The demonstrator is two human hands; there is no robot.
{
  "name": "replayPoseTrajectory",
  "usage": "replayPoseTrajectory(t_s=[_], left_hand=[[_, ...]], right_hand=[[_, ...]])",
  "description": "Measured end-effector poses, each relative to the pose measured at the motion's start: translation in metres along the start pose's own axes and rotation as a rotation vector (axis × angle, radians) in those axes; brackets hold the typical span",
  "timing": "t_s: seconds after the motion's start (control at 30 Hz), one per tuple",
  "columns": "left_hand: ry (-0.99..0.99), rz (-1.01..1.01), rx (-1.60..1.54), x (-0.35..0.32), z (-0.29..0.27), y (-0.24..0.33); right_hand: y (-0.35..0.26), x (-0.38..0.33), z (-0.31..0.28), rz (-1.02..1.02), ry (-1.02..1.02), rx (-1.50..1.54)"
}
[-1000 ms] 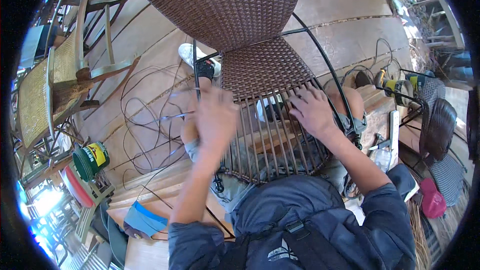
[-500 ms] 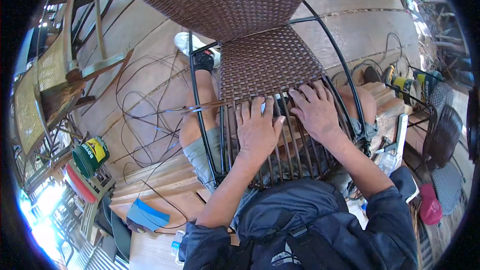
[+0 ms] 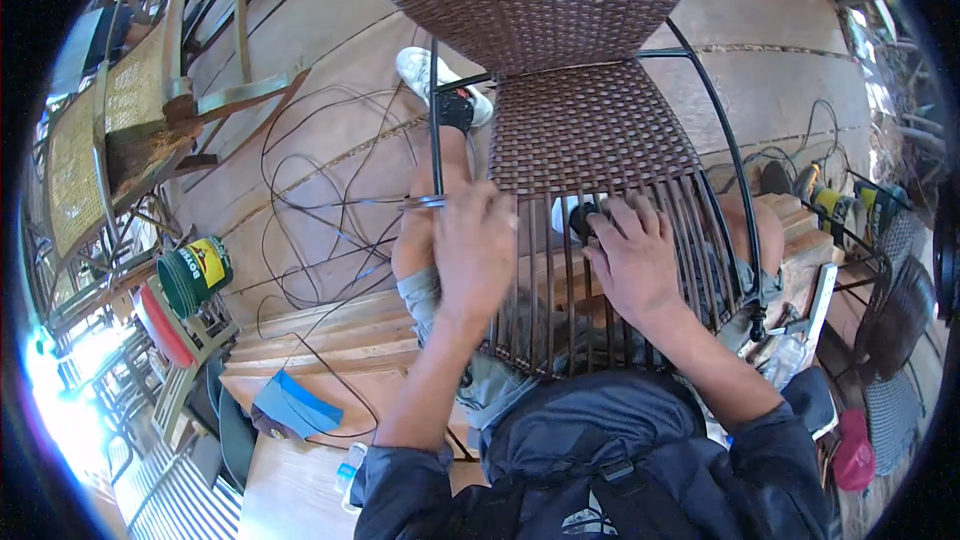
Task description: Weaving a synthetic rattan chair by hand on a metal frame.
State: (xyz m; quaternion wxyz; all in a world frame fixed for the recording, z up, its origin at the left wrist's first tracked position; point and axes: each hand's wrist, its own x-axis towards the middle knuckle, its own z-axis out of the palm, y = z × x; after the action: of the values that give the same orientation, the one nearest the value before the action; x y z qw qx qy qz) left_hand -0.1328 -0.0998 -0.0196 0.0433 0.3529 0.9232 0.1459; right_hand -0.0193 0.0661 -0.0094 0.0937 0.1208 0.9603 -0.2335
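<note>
1. Pale panelled floor (image 3: 780,15), loose dark strands (image 3: 345,206) coiled left.
2. Dark chair (image 3: 560,10) set between person's knees (image 3: 412,252); seat weave (image 3: 590,120) partial, bare rods (image 3: 569,275) at near end.
3. Left hand (image 3: 480,250) at weave's left corner; fingers blurred, can't tell if pinching.
4. Right hand (image 3: 637,265) over rods, fingers bent, slightly spread.

The person's left arm (image 3: 430,385) comes up from below and leans a little to the right. The left hand (image 3: 478,255) is blurry, with its back up. The right arm (image 3: 718,365) slants up and to the left. The right hand (image 3: 640,265) has its back up too, its fingers (image 3: 627,222) spread and slightly bent. The two hands are near each other but apart.
</note>
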Motion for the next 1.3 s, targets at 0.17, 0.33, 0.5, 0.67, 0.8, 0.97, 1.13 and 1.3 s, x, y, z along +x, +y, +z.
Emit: replayPoseTrajectory(t_s=[0.17,0.33,0.5,0.67,0.8,0.97,1.13,1.3], left_hand=[[0.032,-0.082,0.143,0.024,0.027,-0.067],[-0.044,-0.068,0.177,0.031,0.034,-0.063],[0.049,-0.038,0.222,0.023,0.014,-0.063],[0.075,-0.304,-0.073,-0.042,0.003,-0.032],[-0.021,-0.516,-0.144,-0.08,-0.004,-0.029],[-0.161,-1.037,-1.141,-0.072,-0.003,-0.036],[-0.209,-1.063,-1.037,-0.063,-0.028,0.002],[-0.297,-0.986,-1.14,-0.059,-0.054,0.063]], right_hand=[[-0.023,0.019,0.023,-0.196,-0.101,0.062],[-0.024,0.036,0.027,-0.139,-0.085,-0.005],[0.015,0.007,-0.023,-0.073,0.15,0.378],[0.11,-0.092,-0.073,0.404,0.457,0.396],[0.126,-0.149,-0.054,0.506,0.419,0.469],[0.123,-0.16,-0.033,0.289,0.652,0.365],[0.146,-0.158,-0.035,0.28,0.779,0.585],[0.198,-0.144,-0.089,0.271,0.883,0.94]])
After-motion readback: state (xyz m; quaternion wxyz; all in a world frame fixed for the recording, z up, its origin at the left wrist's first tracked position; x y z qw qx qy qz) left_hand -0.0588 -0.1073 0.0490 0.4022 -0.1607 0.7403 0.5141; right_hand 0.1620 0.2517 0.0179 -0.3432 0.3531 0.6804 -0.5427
